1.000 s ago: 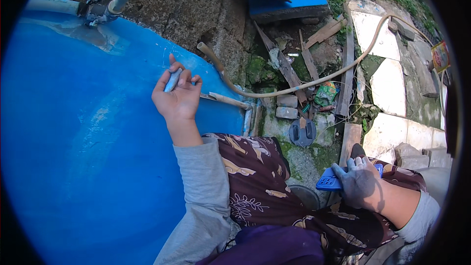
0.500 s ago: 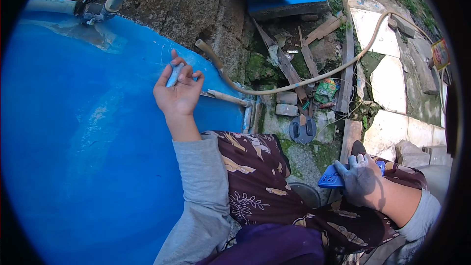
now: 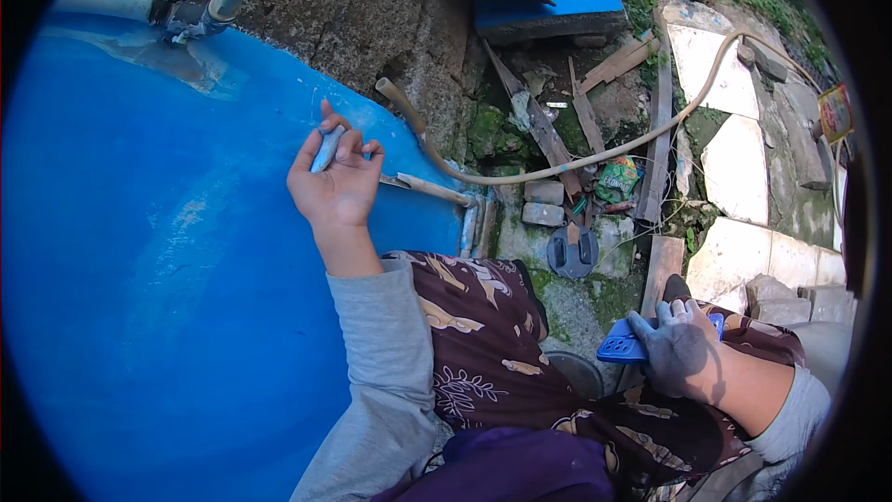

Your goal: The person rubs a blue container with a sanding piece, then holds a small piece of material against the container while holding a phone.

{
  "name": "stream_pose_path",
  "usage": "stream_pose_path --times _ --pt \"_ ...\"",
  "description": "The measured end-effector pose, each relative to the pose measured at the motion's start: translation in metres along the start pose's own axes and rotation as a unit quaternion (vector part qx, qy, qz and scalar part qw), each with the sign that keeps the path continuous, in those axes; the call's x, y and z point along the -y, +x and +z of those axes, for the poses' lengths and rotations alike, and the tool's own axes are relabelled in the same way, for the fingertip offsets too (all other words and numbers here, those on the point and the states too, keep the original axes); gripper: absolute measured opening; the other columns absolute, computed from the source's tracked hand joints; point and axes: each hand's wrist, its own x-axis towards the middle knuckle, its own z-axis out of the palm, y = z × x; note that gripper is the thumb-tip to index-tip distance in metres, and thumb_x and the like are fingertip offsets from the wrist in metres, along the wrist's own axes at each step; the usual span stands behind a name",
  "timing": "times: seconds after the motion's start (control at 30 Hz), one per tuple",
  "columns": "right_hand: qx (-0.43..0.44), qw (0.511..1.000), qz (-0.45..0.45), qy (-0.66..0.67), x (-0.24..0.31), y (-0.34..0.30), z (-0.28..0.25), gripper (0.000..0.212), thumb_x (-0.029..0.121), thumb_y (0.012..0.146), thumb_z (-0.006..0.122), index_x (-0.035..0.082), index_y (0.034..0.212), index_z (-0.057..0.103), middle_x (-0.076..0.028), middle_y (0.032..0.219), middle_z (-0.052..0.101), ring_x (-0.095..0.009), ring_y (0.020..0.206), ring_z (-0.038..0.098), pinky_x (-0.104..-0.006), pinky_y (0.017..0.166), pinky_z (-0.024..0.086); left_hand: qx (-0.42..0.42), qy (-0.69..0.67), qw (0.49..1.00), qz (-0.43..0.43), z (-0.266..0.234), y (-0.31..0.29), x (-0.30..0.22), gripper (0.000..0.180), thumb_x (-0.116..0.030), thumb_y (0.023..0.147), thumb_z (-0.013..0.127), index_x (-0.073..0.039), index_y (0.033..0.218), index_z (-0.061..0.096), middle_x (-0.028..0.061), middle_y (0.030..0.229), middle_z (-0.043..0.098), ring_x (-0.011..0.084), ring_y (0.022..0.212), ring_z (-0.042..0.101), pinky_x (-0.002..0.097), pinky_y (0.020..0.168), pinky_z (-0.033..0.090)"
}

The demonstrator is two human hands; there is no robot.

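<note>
A greyish piece (image 3: 326, 151) is pinched in the left hand (image 3: 336, 184) near the surface edge (image 3: 367, 112), a blue object (image 3: 620, 343) clasped by the right hand (image 3: 683, 355), neither released.

Pale piece (image 3: 326, 151) in left hand (image 3: 336, 184), blue object (image 3: 621, 343) in right hand (image 3: 681, 346)

The holed blue piece (image 3: 623, 342) looks plastic, the wall (image 3: 362, 28) rough.

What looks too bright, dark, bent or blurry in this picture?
Head view: sunlit pale slabs at right nearly washed out, seemingly bowed by the lens; head view: black corners around the rounded image; head view: left hand and right hand fairly sharp.
</note>
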Motion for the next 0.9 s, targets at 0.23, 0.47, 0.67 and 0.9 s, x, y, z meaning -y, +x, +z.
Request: stream_pose_path --times 0.23,0.47,0.67,0.9 --pt "0.056 0.998 -0.012 0.017 0.001 0.008 -0.016 0.062 0.02 0.082 0.055 -0.002 0.139 0.044 -0.027 0.118 0.056 -0.037 0.111 0.055 -0.0435 0.099 0.039 -0.01 -0.004 1.0 -0.005 -0.001 0.001 -0.006 0.036 -0.017 0.096 0.035 -0.007 0.126 0.053 -0.0007 0.089 0.053 0.012 0.061 0.038 0.0332 0.072 0.029" --pt "0.023 1.0 -0.018 0.007 -0.001 0.001 -0.009 0.062 0.02 0.081 0.056 0.0 0.139 0.045 -0.026 0.117 0.057 -0.036 0.108 0.056 -0.0417 0.095 0.04 0.035 -0.005 0.999 0.011 0.0 -0.003 -0.01 0.035 -0.017 0.095 0.037 -0.009 0.124 0.055 -0.0005 0.087 0.053 0.0133 0.061 0.04 0.0342 0.071 0.03" --pt "0.046 0.999 -0.01 0.005 -0.001 0.007 -0.011 0.062 0.021 0.081 0.056 0.001 0.139 0.046 -0.025 0.115 0.057 -0.035 0.107 0.057 -0.0414 0.094 0.04 0.007 0.001 1.0 0.008 0.001 -0.005 -0.008 0.036 -0.017 0.096 0.035 -0.008 0.124 0.055 -0.0001 0.087 0.053 0.0132 0.062 0.04 0.034 0.072 0.03" --pt "0.053 0.999 -0.01 -0.006 -0.002 0.008 -0.008 0.064 0.023 0.081 0.057 0.002 0.14 0.044 -0.024 0.115 0.057 -0.034 0.108 0.056 -0.0406 0.094 0.04 -0.015 -0.005 0.999 -0.03 -0.001 0.006 -0.003 0.035 -0.016 0.095 0.036 -0.008 0.124 0.055 -0.0007 0.087 0.053 0.0135 0.061 0.04 0.0342 0.071 0.032"
